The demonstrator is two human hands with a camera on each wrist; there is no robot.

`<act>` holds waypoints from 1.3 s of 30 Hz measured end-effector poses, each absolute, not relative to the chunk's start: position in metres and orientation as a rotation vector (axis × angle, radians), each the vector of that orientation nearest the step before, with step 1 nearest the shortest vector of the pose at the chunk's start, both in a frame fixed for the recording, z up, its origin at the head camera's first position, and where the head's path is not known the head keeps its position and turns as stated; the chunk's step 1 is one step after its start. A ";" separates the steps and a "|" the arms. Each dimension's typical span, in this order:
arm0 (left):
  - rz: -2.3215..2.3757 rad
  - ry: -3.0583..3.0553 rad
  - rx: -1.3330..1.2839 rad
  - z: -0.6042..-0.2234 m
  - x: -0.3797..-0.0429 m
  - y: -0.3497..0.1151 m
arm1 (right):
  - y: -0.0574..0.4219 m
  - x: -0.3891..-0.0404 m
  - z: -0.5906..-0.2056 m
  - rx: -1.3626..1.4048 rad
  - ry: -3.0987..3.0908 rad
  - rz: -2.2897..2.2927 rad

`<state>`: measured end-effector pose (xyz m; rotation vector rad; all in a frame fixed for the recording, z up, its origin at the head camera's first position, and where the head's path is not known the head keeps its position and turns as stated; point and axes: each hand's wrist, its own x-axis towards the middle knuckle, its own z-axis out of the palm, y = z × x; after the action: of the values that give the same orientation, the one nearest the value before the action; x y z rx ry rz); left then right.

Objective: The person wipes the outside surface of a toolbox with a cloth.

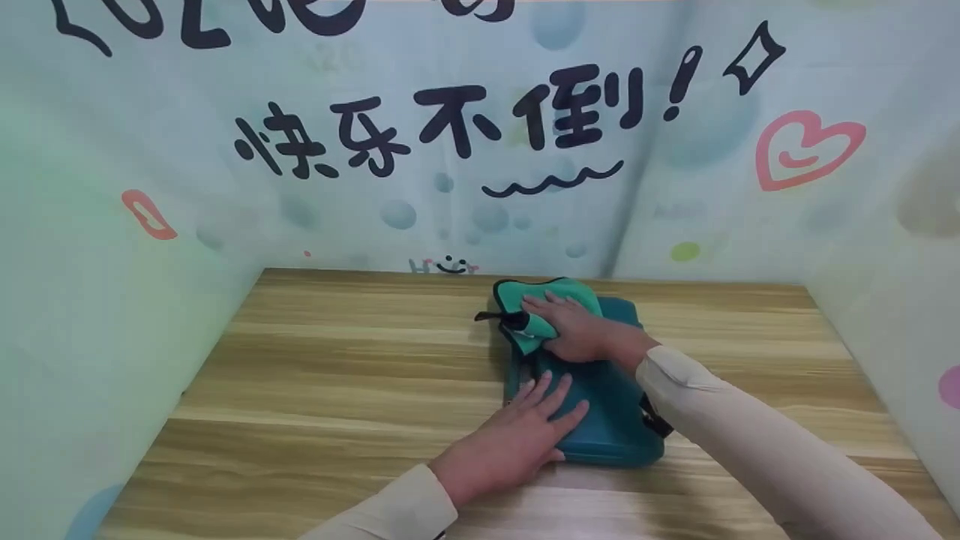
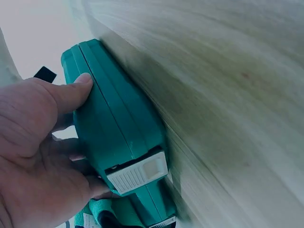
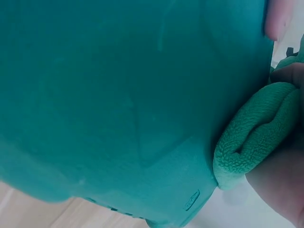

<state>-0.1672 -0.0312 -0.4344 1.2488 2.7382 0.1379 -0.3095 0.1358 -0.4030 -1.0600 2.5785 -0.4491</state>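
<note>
A teal hard plastic case (image 1: 600, 409) lies flat on the table. In the left wrist view, light grey latches (image 2: 140, 173) show along its side. My left hand (image 1: 510, 439) rests on the case's near left part, fingers spread over the top and thumb against its edge. My right hand (image 1: 577, 330) holds a green cloth (image 1: 577, 289) with dark edging down on the far end of the lid. A thick fold of this cloth (image 3: 259, 130) bulges between thumb and fingers in the right wrist view. A black strap (image 1: 491, 316) sticks out leftward from the cloth.
The wood-grain table (image 1: 337, 375) runs back to a pale printed backdrop (image 1: 450, 217) with dark lettering. Similar pale panels rise along the left and right sides. A small black object (image 1: 655, 418) shows beneath my right forearm, beside the case.
</note>
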 end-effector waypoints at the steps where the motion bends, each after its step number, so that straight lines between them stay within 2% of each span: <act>1: 0.138 2.733 1.266 -0.435 -0.167 -0.031 | 0.136 -0.308 -0.404 -1.077 2.576 -0.444; 11: 0.080 2.725 1.399 -0.438 -0.168 -0.033 | 0.128 -0.279 -0.403 -1.221 2.477 -0.364; 24: 0.187 2.730 1.343 -0.439 -0.168 -0.035 | 0.133 -0.257 -0.395 -1.052 2.327 -0.478; 32: 0.280 2.683 1.308 -0.438 -0.171 -0.034 | 0.146 -0.256 -0.406 -1.143 2.328 -0.608; 39: 0.315 2.683 1.331 -0.437 -0.169 -0.034 | 0.161 -0.268 -0.414 -1.179 2.392 -0.703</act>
<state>-0.1691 -0.0342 -0.4369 1.3313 2.6832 0.3155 -0.2681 0.1606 -0.4143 -1.1788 2.3924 -0.7029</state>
